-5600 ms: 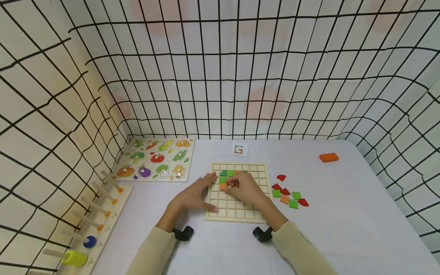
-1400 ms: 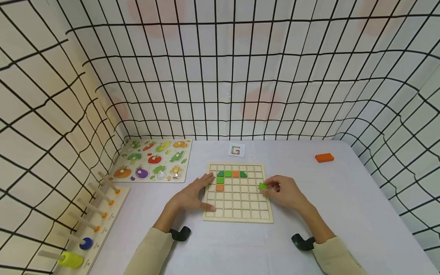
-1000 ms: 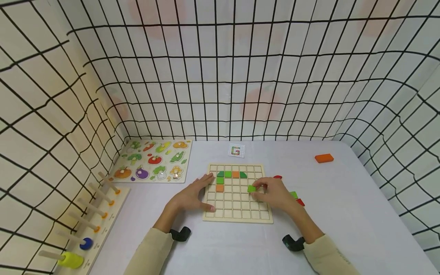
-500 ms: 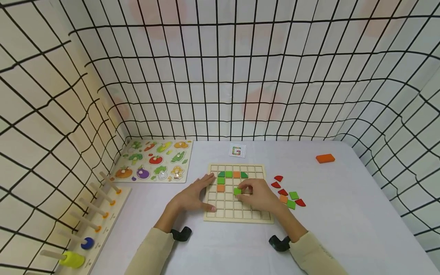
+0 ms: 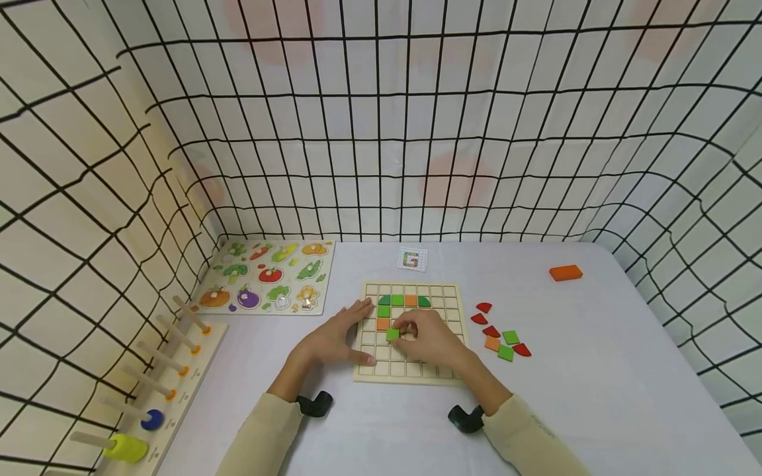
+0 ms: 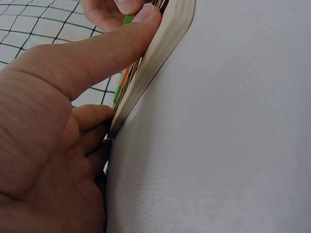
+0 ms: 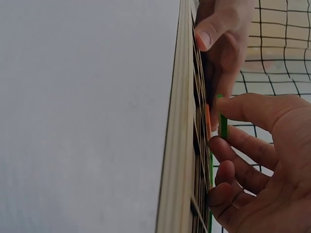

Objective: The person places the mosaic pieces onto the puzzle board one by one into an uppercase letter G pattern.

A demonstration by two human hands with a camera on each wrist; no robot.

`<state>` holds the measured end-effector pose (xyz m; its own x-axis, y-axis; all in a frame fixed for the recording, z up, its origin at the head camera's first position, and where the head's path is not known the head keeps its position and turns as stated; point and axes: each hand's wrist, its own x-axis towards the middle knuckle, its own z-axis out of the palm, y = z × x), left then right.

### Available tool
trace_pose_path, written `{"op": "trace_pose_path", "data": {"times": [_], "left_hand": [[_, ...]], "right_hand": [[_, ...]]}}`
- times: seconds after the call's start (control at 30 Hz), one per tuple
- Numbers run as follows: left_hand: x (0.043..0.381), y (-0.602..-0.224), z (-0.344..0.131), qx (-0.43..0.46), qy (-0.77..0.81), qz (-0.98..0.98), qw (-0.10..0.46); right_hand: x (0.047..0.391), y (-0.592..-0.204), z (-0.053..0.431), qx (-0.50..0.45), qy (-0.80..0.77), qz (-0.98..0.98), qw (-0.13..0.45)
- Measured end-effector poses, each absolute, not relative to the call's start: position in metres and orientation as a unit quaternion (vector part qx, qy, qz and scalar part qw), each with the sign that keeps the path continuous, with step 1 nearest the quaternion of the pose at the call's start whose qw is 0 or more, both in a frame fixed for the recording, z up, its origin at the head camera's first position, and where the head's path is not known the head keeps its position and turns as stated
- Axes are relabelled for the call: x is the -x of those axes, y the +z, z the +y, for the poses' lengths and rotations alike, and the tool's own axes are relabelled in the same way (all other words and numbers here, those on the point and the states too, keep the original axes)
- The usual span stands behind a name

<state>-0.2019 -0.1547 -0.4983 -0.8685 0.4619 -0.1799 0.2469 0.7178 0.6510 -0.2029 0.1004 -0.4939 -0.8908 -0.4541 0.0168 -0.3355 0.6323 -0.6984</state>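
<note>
A wooden grid board [image 5: 411, 370] lies on the white table, with green and orange square tiles and dark green rounded tiles in its upper left cells. My right hand [image 5: 433, 338] pinches a green square tile [image 5: 392, 334] between thumb and fingers, just below the orange tile [image 5: 383, 324]. In the right wrist view that green tile [image 7: 222, 119] stands edge-on, close over the board. My left hand [image 5: 335, 338] rests on the board's left edge, thumb and fingers spread. The left wrist view shows its thumb [image 6: 97, 60] lying over the board's edge.
Loose red, green and orange tiles [image 5: 505, 353] lie right of the board. A small pattern card [image 5: 413, 259] lies behind it. At the left are a vegetable puzzle [image 5: 268, 277] and a peg stand [image 5: 190, 390]. An orange block [image 5: 565, 272] sits far right; black netting surrounds the table.
My right hand set down an orange tile, fetched the green tile from the right and carried it left across the board to beneath the orange one. The left hand has stayed on the edge.
</note>
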Motion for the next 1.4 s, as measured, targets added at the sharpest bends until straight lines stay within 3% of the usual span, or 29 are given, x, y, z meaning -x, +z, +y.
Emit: {"op": "trace_pose_path", "data": {"times": [0.47, 1.4], "left_hand": [[0.204, -0.496, -0.154, -0.197, 0.325, 0.910, 0.166], [0.205, -0.501, -0.155, -0.198, 0.319, 0.912, 0.165]], "right_hand": [[0.201, -0.491, 0.086, 0.251, -0.355, 0.897, 0.075], [0.199, -0.495, 0.089, 0.215, -0.418, 0.880, 0.065]]}}
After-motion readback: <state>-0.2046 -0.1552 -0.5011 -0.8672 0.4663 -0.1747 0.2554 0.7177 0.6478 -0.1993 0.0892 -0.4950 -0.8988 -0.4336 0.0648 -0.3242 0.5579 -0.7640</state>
